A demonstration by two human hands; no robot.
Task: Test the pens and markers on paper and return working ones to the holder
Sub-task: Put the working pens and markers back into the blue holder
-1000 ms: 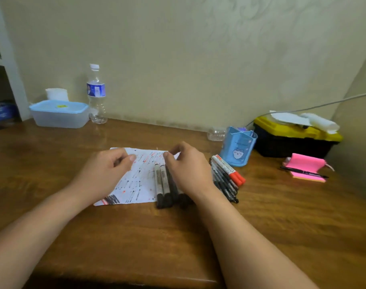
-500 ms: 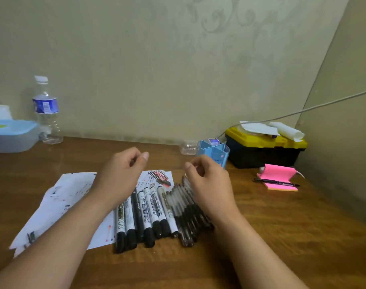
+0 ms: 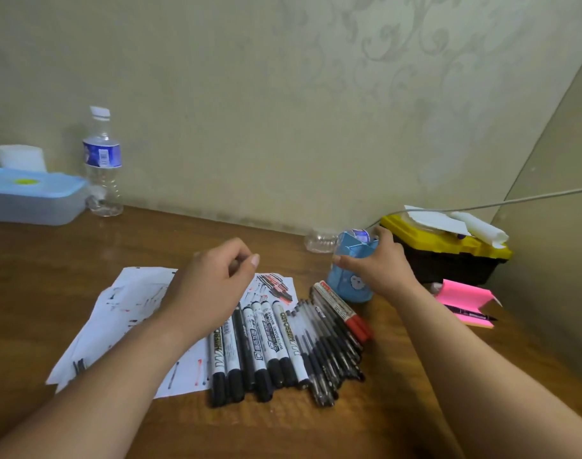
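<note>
Several black-capped whiteboard markers (image 3: 263, 346) lie side by side on the wooden desk, partly on a scribbled white paper (image 3: 124, 313). To their right lie several thin black pens (image 3: 329, 352) and a red-capped marker (image 3: 342, 308). My right hand (image 3: 379, 263) grips the blue pen holder (image 3: 347, 283), which stands just beyond the red marker. My left hand (image 3: 213, 283) hovers over the paper and the marker tops, fingers loosely curled, holding nothing.
A yellow-lidded black toolbox (image 3: 445, 256) with white paper on it sits at the back right. A pink sticky-note pad (image 3: 465, 299) with a pen on it lies in front. At the back left stand a water bottle (image 3: 102, 164) and a blue-lidded box (image 3: 31, 197).
My right hand moved away from the pens to the right and took hold of the blue holder. My left hand stayed over the paper. The camera view shifted slightly.
</note>
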